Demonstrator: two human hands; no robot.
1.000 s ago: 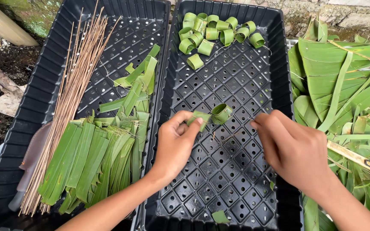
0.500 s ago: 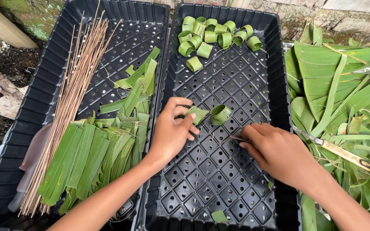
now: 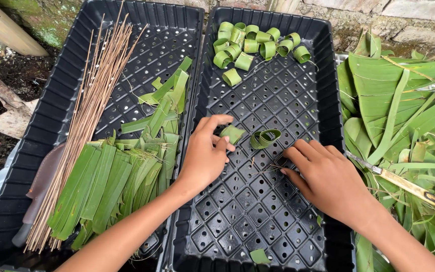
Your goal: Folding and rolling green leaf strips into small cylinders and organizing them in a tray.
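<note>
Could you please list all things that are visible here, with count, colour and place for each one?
trays: two, black, perforated, side by side.
rolled leaf rings: over a dozen, green, far end of right tray.
single leaf ring: one, green, middle of right tray.
cut leaf strips: many, green, left tray.
thin sticks: a bundle, brown, left tray's left side.
whole leaves: a pile, green, right of trays.
knife: one, pale handle, on leaf pile.
left hand: holds folded leaf piece.
right hand: resting on right tray, empty.
</note>
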